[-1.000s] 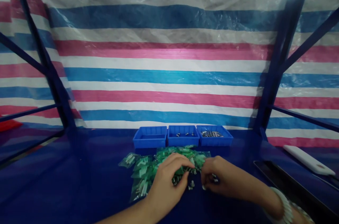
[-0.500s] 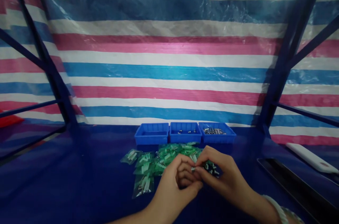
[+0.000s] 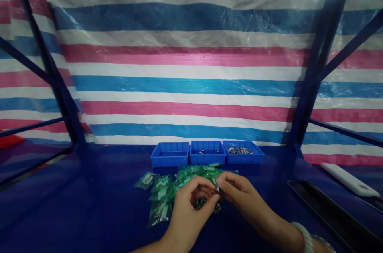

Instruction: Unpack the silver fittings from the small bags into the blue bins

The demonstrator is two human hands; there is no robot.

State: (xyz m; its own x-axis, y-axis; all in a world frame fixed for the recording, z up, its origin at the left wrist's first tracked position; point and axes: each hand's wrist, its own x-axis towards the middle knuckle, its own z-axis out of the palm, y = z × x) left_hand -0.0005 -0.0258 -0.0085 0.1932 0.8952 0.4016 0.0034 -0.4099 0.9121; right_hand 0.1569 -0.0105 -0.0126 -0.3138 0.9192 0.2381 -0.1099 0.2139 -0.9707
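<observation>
My left hand (image 3: 191, 205) and my right hand (image 3: 239, 195) meet fingertip to fingertip just above the dark blue table (image 3: 98, 205). Both are pinched together on a small metal part (image 3: 218, 190) held between them. Under and behind the hands lies a heap of small green plastic bags (image 3: 167, 191) with pale pieces inside. A few loose metal bits (image 3: 218, 206) lie on the table below my fingers.
Three blue trays stand in a row at the back: the left tray (image 3: 169, 154), the middle tray (image 3: 207, 152) with a few small parts, the right tray (image 3: 243, 152) with metal pieces. A black tray (image 3: 329, 213) and a white flat object (image 3: 350, 180) lie at the right. A striped tarp (image 3: 191, 65) closes the back.
A second ago both hands were down on the bag heap picking at loose bits. They rose and came together, pinching a small part between the fingertips.
</observation>
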